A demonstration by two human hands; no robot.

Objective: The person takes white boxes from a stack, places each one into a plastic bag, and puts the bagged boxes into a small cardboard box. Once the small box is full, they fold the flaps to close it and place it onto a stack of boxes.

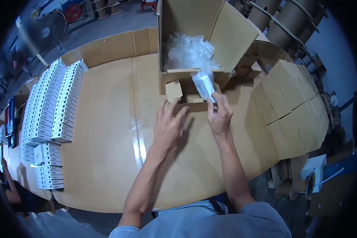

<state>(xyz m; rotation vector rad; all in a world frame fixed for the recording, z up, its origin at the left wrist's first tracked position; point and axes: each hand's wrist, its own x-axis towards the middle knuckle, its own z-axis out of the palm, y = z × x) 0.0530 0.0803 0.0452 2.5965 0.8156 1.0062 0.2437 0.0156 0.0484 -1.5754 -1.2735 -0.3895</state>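
My right hand [220, 116] grips the lower end of a small white box in a clear plastic bag [203, 86], held tilted over a low open carton [192, 106]. My left hand [168, 126] has its fingers spread at the carton's near left corner and holds nothing. Inside that carton, a brown cardboard box [173, 91] stands at the left. Right behind it, a tall carton [236, 37] contains a heap of clear plastic bags [191, 51].
Long rows of small white boxes [47, 101] are stacked at the left. Closed brown cartons [291, 109] form a block on the right. Brown cardboard [107, 158] covers the table, with a raised edge at the back. Another person's arm [12, 192] shows at the far left.
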